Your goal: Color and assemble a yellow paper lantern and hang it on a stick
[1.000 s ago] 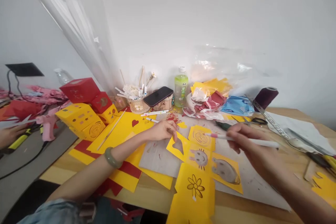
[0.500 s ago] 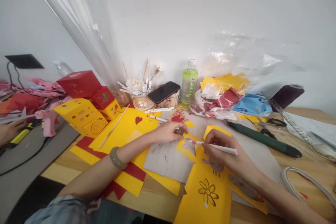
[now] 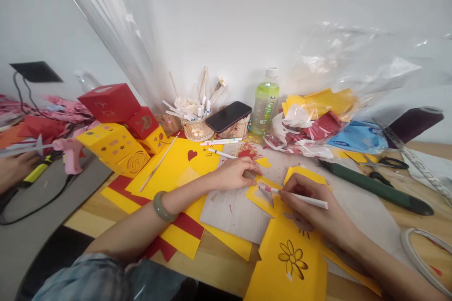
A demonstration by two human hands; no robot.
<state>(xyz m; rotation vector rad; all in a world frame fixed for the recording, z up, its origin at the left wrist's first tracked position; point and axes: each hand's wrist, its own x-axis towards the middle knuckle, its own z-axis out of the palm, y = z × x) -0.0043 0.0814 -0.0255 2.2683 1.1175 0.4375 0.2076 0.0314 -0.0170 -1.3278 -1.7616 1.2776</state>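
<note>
My right hand (image 3: pixel 307 200) grips a white marker (image 3: pixel 310 201) between thumb and fingers. The marker's pink tip touches a greyish drawn shape on a small yellow card (image 3: pixel 259 200), where a pink patch shows. With bent fingers, my left hand (image 3: pixel 235 173) holds the upper left edge of that card; its fingertips are partly hidden. Below my right hand lies a larger yellow sheet (image 3: pixel 268 268) with a cut-out flower and part of a whiskered drawing. A greyish board (image 3: pixel 226 209) is under the small card.
Behind my hands stand a basket of pens (image 3: pixel 197 130), a phone (image 3: pixel 229 116) and a green bottle (image 3: pixel 266 103). Scissors (image 3: pixel 391 163) and a dark green tool (image 3: pixel 377 188) lie right. Yellow and red boxes (image 3: pixel 120 148) stand left, near a pink glue gun (image 3: pixel 72 157) and another person's hand (image 3: pixel 16 169).
The view has shifted, so most things sit farther right. My right hand keeps the marker on the small card, its tip slightly moved over the shape. My left hand stays on the card's edge.
</note>
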